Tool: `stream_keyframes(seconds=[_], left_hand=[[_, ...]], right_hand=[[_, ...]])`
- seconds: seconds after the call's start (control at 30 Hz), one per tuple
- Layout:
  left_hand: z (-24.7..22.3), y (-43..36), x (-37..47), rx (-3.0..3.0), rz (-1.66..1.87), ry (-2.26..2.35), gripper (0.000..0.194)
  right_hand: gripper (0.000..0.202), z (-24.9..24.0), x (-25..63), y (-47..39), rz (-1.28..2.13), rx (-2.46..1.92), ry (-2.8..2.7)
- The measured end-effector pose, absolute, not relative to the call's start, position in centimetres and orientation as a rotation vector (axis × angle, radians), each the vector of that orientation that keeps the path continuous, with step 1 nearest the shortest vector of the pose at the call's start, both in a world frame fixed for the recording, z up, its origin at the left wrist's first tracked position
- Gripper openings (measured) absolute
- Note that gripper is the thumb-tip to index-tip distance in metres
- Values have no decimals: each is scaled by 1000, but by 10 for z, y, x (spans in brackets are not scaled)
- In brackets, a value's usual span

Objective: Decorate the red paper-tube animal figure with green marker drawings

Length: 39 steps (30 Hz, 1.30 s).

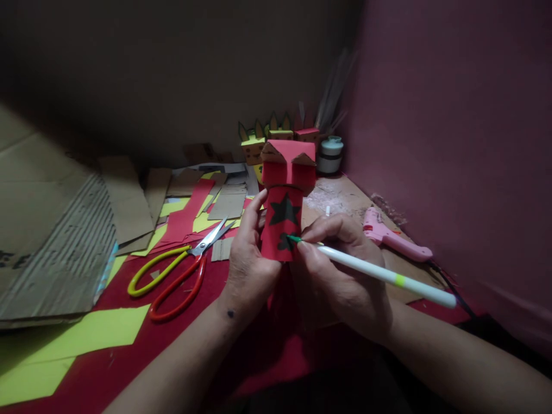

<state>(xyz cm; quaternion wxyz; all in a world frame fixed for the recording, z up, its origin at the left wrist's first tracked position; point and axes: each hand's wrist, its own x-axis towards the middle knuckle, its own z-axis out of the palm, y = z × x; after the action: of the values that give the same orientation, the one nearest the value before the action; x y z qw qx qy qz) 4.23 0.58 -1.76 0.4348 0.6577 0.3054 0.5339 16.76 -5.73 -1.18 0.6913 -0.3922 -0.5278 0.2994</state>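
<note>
My left hand (pixel 252 261) is wrapped around the left side of a red paper figure (pixel 288 164), holding it upright. The figure has a boxy head with folded cardboard flaps and a tube-like body. On its front are a dark star (pixel 285 211) and a smaller dark shape below it. My right hand (pixel 345 267) pinches a white felt-tip pen (pixel 379 273) with a yellow-green band. The pen's green tip touches the figure at the smaller dark shape. Some of the fingers of my left hand are hidden behind the figure.
Scissors (pixel 200 247) with one yellow and one red handle lie spread at left. Around them are red and yellow paper (pixel 86 333) and cardboard pieces (pixel 125 201). A pink glue gun (pixel 394 238) rests at right. Small box figures (pixel 253 150) and a lidded jar (pixel 330 155) stand behind.
</note>
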Motion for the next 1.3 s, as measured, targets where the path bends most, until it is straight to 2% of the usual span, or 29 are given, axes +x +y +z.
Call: stream_keyframes(seconds=[0.47,0.7,1.3], left_hand=[[-17,5,43,1671,1346,737,82],[-17,4,44,1660,1371,713,83],[-13,5,41,1587,1325,743,77]], right_hand=[[12,-11,168,-59,666,-866,-1217],[13,-12,168,-59,697,-876,-1226],[16,-8,167,-56,565,-908,-1157]])
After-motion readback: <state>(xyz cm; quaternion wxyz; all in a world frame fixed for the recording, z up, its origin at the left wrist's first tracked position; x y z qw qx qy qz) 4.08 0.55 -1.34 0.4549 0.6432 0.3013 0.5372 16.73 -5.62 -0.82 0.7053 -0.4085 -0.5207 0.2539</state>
